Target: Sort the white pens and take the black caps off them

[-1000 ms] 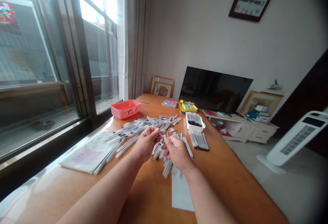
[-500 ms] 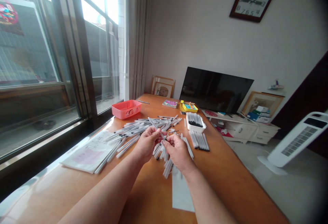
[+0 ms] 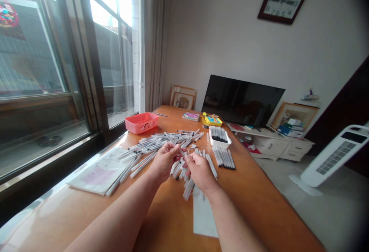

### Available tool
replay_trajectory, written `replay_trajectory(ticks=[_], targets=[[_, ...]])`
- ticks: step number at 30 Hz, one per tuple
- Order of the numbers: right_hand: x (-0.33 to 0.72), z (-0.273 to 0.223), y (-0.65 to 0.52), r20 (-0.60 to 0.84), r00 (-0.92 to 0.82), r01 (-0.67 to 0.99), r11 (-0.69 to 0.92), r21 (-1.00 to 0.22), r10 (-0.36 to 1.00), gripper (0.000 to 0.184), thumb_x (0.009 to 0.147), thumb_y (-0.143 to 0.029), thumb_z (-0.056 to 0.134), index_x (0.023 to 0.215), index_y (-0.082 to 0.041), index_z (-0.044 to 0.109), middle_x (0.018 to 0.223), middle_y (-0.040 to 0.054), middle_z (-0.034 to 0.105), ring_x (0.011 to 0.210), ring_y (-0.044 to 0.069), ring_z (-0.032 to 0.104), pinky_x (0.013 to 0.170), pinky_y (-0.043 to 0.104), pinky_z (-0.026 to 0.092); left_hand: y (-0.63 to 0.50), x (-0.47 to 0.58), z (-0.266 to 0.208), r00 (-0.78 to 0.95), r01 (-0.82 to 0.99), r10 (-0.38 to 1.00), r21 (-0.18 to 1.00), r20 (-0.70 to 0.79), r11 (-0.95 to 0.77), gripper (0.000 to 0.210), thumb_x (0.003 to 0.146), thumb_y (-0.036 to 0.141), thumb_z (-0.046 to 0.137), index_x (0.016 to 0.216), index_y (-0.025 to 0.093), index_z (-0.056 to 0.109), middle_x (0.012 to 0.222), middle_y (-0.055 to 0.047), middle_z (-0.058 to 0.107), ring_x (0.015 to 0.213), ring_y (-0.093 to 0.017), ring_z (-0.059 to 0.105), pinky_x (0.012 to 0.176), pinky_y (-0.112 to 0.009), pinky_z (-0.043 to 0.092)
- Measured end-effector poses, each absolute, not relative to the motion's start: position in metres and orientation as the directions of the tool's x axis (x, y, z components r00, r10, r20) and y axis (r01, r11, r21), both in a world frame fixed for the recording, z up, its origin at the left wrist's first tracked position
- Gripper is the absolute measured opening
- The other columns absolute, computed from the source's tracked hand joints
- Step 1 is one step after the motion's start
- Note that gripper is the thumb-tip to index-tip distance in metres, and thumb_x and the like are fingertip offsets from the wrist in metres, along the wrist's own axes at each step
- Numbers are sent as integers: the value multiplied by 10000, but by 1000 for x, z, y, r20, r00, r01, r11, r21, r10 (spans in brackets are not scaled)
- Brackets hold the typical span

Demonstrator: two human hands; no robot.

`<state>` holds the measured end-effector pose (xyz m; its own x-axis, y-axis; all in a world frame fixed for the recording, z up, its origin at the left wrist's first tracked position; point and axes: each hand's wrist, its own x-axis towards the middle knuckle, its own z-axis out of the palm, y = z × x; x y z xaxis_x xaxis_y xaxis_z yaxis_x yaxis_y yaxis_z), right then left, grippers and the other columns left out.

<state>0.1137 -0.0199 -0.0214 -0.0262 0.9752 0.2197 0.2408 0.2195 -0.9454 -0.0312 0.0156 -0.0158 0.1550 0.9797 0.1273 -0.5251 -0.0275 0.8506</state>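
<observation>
Both hands meet over the middle of the table around one slim translucent pen (image 3: 169, 138). My left hand (image 3: 165, 161) pinches its shaft, and the far end slants up and to the left past the fingers. At the near end, the fingertips of my right hand (image 3: 199, 170) are closed on it; that end is mostly hidden by the fingers. A loose pile of similar pens (image 3: 150, 144), some with black ends, spreads beyond and left of my hands. More clear tubes (image 3: 188, 188) lie beneath my right hand.
A white basket (image 3: 220, 143) holds upright pens, with a neat row of pens (image 3: 224, 157) in front. A pink bin (image 3: 142, 123) stands at the back left. Paper sheets (image 3: 98, 171) lie at left, another white sheet (image 3: 204, 217) near my right forearm. A yellow box (image 3: 212, 119) sits far back.
My right fingers have shifted slightly at the pen's near end, and the pen has tilted a little further left. Everything else on the table stays in place.
</observation>
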Motion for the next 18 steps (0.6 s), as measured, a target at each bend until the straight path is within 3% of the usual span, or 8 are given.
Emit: replay_trajectory(ticks=[6, 10, 14, 18], targets=[[118, -31, -13, 387, 42, 423, 334, -842, 921, 219, 841, -419, 660, 804, -206, 624, 661, -14, 622, 592, 139, 553, 557, 242, 429, 20, -33, -17, 76, -499, 993, 866, 87, -37, 385, 774, 412, 804, 797, 186, 494, 859, -84, 737, 658, -106, 618, 643, -226, 455], [127, -36, -7, 386, 97, 582, 263, -770, 917, 140, 812, -347, 664, 847, -213, 641, 682, -10, 645, 622, 156, 580, 589, 254, 432, 24, -35, -19, 18, -508, 998, 860, 61, -44, 390, 778, 404, 805, 794, 190, 479, 869, -74, 732, 628, -87, 601, 622, -210, 452], [129, -35, -8, 407, 130, 650, 232, -723, 904, 294, 831, -339, 639, 1095, -211, 668, 779, 11, 690, 720, 185, 631, 644, 268, 454, 24, -35, -21, 17, -502, 999, 864, 42, -28, 400, 769, 397, 812, 799, 194, 468, 887, -82, 737, 647, -97, 619, 638, -218, 471], [123, -30, -13, 448, 17, 627, 340, -701, 894, 244, 909, -407, 570, 962, -219, 715, 867, 38, 724, 787, 182, 645, 675, 257, 458, 21, -33, -21, 74, -506, 997, 862, 17, 23, 422, 731, 389, 840, 804, 197, 472, 851, -63, 727, 649, -109, 635, 676, -245, 495]])
